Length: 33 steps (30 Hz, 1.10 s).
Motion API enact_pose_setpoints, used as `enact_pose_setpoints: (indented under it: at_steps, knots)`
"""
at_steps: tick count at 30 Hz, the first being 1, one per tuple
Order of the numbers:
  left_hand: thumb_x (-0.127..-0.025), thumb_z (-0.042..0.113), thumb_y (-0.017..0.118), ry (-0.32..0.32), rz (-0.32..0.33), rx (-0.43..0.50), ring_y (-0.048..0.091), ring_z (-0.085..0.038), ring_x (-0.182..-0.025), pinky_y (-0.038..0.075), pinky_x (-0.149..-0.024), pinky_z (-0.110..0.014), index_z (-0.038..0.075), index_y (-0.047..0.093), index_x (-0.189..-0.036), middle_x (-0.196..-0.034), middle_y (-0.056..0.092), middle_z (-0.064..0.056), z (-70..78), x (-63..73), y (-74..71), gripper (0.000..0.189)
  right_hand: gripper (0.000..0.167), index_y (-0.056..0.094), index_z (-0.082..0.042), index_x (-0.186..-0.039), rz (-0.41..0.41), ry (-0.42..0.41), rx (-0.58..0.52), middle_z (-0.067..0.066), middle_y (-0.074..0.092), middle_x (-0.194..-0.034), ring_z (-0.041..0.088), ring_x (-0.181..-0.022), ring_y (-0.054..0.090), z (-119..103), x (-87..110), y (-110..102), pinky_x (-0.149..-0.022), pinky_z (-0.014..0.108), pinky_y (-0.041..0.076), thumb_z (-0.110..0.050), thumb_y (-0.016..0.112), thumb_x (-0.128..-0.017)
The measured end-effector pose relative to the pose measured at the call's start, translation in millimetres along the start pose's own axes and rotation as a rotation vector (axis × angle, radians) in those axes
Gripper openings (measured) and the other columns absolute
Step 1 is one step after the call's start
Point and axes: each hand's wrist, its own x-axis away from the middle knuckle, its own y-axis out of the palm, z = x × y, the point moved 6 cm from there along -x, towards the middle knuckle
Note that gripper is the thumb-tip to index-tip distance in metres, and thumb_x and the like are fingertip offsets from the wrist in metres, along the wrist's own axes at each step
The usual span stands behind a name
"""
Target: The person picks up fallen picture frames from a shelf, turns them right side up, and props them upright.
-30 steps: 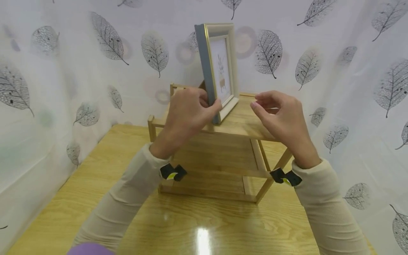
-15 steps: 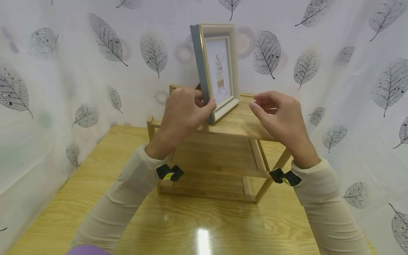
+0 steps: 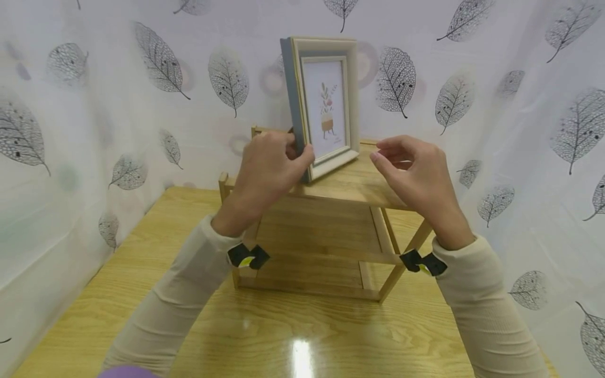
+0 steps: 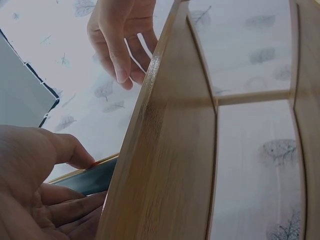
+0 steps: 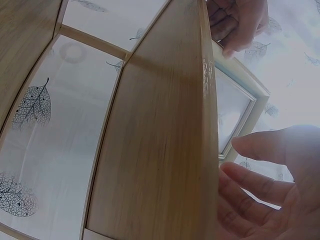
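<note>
A picture frame (image 3: 326, 105) with a cream front, blue-grey side and a potted-plant print stands upright on the top board of a wooden shelf (image 3: 359, 181). My left hand (image 3: 269, 168) pinches its lower left edge, thumb on the front and fingers behind. In the left wrist view the left thumb and fingers (image 4: 75, 150) lie on either side of the dark frame side (image 4: 92, 180). To the right of the picture frame, my right hand (image 3: 413, 170) hovers by the shelf top with loosely bent fingers, holding nothing. The right wrist view shows its thumb and fingers apart (image 5: 265, 175).
The shelf's lower boards (image 3: 312, 226) and slanted legs (image 3: 392, 281) stand on a wood-grain table (image 3: 283, 336). A pale curtain with leaf prints (image 3: 165, 105) hangs behind and at both sides. A purple rounded shape (image 3: 127, 373) shows at the bottom edge.
The picture frame has turned so that its front faces more toward me. My left hand has moved slightly left with its edge; the right hand has stayed almost still.
</note>
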Motion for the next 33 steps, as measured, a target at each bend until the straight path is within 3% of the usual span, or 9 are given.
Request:
enact_pose_setpoints:
  at_steps: [7, 14, 21, 30, 33]
  knots:
    - [-0.099, 0.020, 0.058, 0.004, -0.009, -0.005, 0.046, -0.015, -0.050, 0.035, -0.045, -0.027, 0.007, 0.059, -0.067, -0.062, 0.060, -0.004, -2.0, 0.6, 0.0, 0.034, 0.023, 0.073, 0.003, -0.108, -0.003, 0.002, -0.002, 0.016, 0.074, -0.098, -0.002, -0.081, 0.064, 1.0, -0.1, 0.2, -0.078, 0.013, 0.054, -0.016, 0.069, -0.095]
    - [-0.101, 0.022, 0.055, -0.035, -0.044, -0.028, 0.048, -0.016, -0.055, 0.037, -0.048, -0.027, 0.006, 0.059, -0.073, -0.066, 0.057, -0.006, -6.6, 0.4, 1.2, 0.033, 0.023, 0.073, 0.002, -0.109, -0.004, 0.002, 0.002, 0.016, 0.074, -0.098, 0.003, -0.082, 0.066, 2.0, 0.6, 0.4, -0.078, 0.012, 0.053, -0.016, 0.069, -0.095]
    - [-0.103, 0.021, 0.051, -0.038, -0.059, -0.064, 0.043, -0.016, -0.054, 0.035, -0.047, -0.027, 0.007, 0.050, -0.071, -0.064, 0.048, -0.005, -7.5, 0.0, 0.9, 0.035, 0.023, 0.073, 0.003, -0.109, -0.004, 0.002, -0.003, 0.015, 0.075, -0.100, -0.002, -0.082, 0.065, 5.6, 1.3, 2.0, -0.078, 0.012, 0.053, -0.016, 0.070, -0.095]
    - [-0.105, 0.021, 0.047, -0.052, -0.099, -0.076, 0.044, -0.019, -0.059, 0.038, -0.052, -0.028, 0.007, 0.049, -0.075, -0.069, 0.048, -0.007, -9.6, -2.3, 1.3, 0.033, 0.025, 0.072, 0.004, -0.110, -0.005, 0.018, -0.014, 0.017, 0.075, -0.100, -0.004, -0.081, 0.064, 7.4, 0.4, 2.9, -0.077, 0.012, 0.053, -0.015, 0.070, -0.095]
    - [-0.106, 0.021, 0.045, -0.058, -0.114, -0.081, 0.044, -0.020, -0.061, 0.038, -0.054, -0.029, 0.007, 0.049, -0.076, -0.070, 0.048, -0.008, -11.1, -2.7, 1.6, 0.033, 0.025, 0.072, 0.003, -0.111, -0.015, 0.033, -0.017, 0.017, 0.075, -0.102, 0.003, -0.084, 0.067, 7.7, 0.3, 4.3, -0.077, 0.013, 0.054, -0.016, 0.070, -0.095]
